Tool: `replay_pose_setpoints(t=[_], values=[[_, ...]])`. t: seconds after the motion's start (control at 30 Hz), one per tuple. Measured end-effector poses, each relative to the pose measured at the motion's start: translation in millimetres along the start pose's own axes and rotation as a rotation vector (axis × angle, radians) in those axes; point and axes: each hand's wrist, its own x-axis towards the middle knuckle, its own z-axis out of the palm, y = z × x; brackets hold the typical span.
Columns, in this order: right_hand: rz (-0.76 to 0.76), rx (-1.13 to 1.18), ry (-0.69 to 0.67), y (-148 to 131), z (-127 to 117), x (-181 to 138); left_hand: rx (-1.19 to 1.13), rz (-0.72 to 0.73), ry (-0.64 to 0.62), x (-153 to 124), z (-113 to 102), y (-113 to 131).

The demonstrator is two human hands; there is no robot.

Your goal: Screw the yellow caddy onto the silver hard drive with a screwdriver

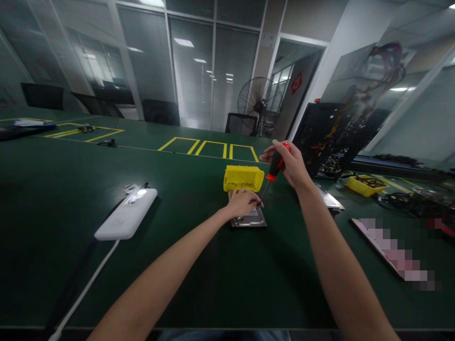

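A silver hard drive [250, 220] lies flat on the green table in front of me. My left hand [243, 202] rests over it, its fingers closed against the drive's right edge near the screwdriver's tip. What lies under those fingertips is hidden. In my right hand [292, 165] is a red and black screwdriver [276, 166], gripped by its handle. Its shaft slants down and left towards the drive's right edge; whether the tip sits in a screw cannot be made out. Just behind the drive stands a yellow bin [243, 179], its open side facing me.
Left of my arms lies a white power bank [127, 214] with a white cable. At right are another silver drive [330, 198], a blurred-out flat object [391, 248], a yellow tray [366, 185] and an open computer case [323, 137]. Yellow tape rectangles [211, 143] mark the far table.
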Motion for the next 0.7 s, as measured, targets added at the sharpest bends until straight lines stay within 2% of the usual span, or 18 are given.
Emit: replay_pose_setpoints(t=[0.2,0.43,0.7], values=[[-0.052,0.027,0.008,2.7,-3.3,1.5,-0.029,0.006,0.021,0.3,1.2,-0.9],[-0.038,0.035,0.013,8.6,-7.7,5.3,-0.017,0.008,0.021,1.0,1.3,0.5],[-0.127,-0.034,0.033,5.9,-0.7,2.1,-0.040,0.022,0.029,1.2,1.8,-1.3]])
